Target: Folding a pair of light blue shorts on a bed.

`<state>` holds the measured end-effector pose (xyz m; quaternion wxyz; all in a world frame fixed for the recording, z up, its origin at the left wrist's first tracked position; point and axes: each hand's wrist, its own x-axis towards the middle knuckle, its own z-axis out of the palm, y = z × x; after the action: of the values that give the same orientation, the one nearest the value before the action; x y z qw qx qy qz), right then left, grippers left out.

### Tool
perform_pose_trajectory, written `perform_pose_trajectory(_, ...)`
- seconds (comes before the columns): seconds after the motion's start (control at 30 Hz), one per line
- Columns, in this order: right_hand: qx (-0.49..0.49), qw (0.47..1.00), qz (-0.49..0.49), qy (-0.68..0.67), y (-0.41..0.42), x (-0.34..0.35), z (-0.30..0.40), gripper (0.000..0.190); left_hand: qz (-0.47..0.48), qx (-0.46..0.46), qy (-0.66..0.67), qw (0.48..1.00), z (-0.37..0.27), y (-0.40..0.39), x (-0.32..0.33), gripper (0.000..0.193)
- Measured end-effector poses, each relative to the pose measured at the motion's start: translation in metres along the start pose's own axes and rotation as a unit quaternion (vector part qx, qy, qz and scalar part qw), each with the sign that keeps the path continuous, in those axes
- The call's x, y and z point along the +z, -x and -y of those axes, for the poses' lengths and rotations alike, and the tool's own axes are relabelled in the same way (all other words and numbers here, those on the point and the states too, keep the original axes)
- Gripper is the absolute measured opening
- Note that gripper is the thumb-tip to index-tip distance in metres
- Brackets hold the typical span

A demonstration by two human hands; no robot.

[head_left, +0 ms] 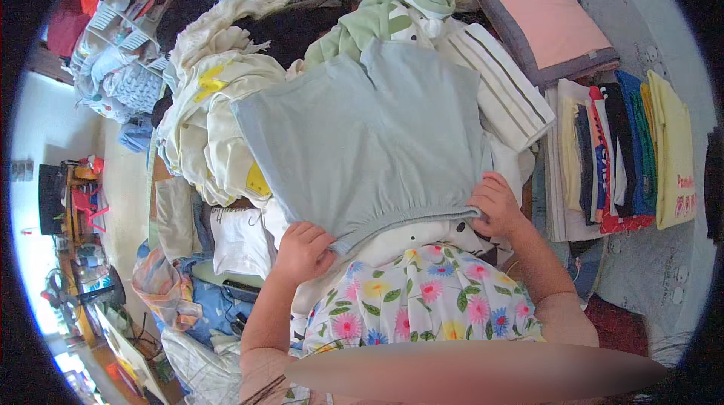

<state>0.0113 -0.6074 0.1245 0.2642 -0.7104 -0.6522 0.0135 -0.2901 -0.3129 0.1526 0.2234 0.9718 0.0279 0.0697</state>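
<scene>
A pale blue-grey pair of shorts [367,139] lies spread before me, its gathered elastic waistband towards my body and the legs pointing away. My left hand [304,252] grips the waistband's left corner between thumb and fingers. At the right corner, my right hand [496,205] pinches the same waistband. Under and around the shorts are a white garment with black dots [407,238], a light green garment [350,34] beyond the legs, and a white folded cloth with dark stripes [498,82] at the right.
Heaped cream and yellow cloth [220,116] lies left, near a folded white shirt [240,241]. On the right stand a row of folded clothes [616,156] and a pink cushion [554,20] with a grey border. A white plastic basket [133,37] is at the upper left.
</scene>
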Motion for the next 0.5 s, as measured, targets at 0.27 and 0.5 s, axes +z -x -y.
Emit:
perform_pose_trajectory(0.27,-0.046,0.995,-0.049,-0.074,-0.051,0.004,0.047,0.05,-0.006,0.019,-0.023,1.0,0.01,0.0,-0.005,0.03)
perform_pose_trajectory(0.5,-0.077,0.963,0.179,-0.188,-0.135,0.103,0.124,0.065,0.016,-0.017,-0.06,0.998,0.004,-0.01,-0.011,0.028)
